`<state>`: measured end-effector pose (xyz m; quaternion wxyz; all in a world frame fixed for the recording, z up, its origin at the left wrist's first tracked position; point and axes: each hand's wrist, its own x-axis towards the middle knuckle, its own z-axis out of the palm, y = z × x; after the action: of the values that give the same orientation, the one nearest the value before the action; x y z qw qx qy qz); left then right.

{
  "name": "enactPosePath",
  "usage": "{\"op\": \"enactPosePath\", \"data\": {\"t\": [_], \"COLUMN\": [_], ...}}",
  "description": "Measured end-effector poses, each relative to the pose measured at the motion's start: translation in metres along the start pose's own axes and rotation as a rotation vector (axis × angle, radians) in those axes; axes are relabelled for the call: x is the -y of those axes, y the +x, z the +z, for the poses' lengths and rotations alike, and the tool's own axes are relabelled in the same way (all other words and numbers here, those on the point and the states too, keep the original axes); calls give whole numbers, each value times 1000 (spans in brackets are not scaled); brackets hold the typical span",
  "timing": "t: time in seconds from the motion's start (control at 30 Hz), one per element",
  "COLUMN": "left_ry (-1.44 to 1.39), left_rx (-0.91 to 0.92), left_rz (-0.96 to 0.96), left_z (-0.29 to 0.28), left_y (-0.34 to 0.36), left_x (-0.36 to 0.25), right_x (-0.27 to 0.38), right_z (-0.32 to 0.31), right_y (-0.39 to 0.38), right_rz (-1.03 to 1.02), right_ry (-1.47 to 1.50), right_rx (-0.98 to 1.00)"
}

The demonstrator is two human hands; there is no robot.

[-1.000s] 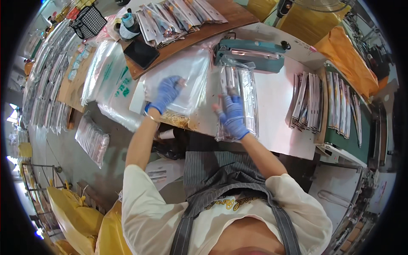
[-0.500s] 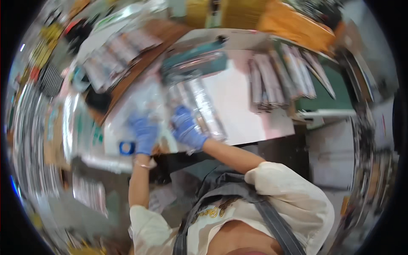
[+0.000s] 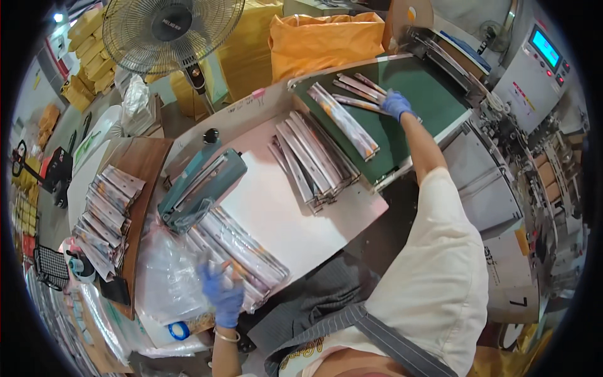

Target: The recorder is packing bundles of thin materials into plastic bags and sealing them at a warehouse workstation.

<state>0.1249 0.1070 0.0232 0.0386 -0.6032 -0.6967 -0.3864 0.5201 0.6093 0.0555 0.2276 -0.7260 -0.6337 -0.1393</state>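
My right hand point(image 3: 397, 105), in a blue glove, stretches far out over the green conveyor belt point(image 3: 433, 81). Its fingers are closed over the ends of several long slim printed packets point(image 3: 361, 103). A wider printed packet point(image 3: 344, 122) lies beside them on the belt. At the near left, my gloved left hand point(image 3: 223, 295) has its fingers apart, partly blurred, and holds nothing visible. It is beside a stack of clear plastic bags point(image 3: 166, 276) and a row of plastic-wrapped packets point(image 3: 235, 248).
A pile of packets point(image 3: 311, 157) lies on the white table point(image 3: 270, 188) by the belt. Behind the wrapped row stands a teal slotted holder point(image 3: 204, 185). More packets point(image 3: 110, 210) rest on a brown board point(image 3: 147, 163). A blue tape roll point(image 3: 178, 330), a fan point(image 3: 173, 28) and a control panel point(image 3: 543, 60) surround me.
My view has swung to the right. My right hand has left the wrapped packets and moved across to those on the green belt. My left hand stays near the plastic bags.
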Motion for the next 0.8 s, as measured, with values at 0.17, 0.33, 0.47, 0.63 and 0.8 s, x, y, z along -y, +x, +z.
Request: {"op": "enactPosePath", "data": {"t": [0.17, 0.33, 0.47, 0.63, 0.8], "left_ry": [-437, -929, -378, -369, -1145], "left_rx": [197, 44, -80, 128, 9], "left_rz": [-303, -639, -710, -924, -865], "left_z": [125, 247, 284, 264, 247], "left_y": [72, 154, 150, 179, 154], "left_x": [-9, -18, 1, -4, 27], "right_x": [112, 179, 193, 160, 201], "right_z": [-16, 4, 18, 75, 38], "right_y": [-93, -170, -189, -172, -246], "right_rz": [-665, -504, -172, 81, -55], "right_ry": [171, 171, 269, 811, 902], "right_rx": [229, 327, 836, 654, 853]}}
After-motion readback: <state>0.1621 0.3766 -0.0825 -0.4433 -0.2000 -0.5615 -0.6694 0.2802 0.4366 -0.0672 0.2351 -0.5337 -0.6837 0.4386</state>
